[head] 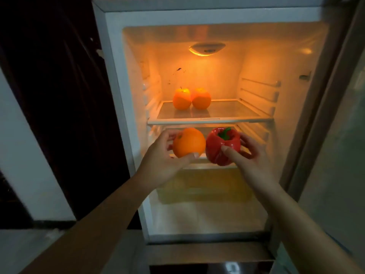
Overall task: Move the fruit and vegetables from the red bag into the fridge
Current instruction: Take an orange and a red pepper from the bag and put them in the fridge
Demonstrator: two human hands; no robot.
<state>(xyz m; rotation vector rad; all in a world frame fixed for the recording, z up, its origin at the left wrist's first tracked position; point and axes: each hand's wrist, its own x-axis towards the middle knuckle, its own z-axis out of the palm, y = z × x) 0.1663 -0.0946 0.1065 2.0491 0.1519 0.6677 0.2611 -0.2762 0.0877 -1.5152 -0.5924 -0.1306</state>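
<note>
The fridge (114,76) stands open in front of me, lit inside by a warm lamp. My left hand (160,161) holds an orange (188,142) just in front of the lower shelf opening. Right beside it, my right hand (249,155) grips a red bell pepper (222,148) with a green stem. The orange and the pepper nearly touch. Two more oranges (182,99) (201,98) sit side by side at the back left of the upper glass shelf (237,111). The red bag is out of view.
A translucent drawer (205,188) sits below my hands in the fridge. The open fridge door (335,135) stands at the right. A dark curtain (59,95) and a white wall (23,155) are to the left.
</note>
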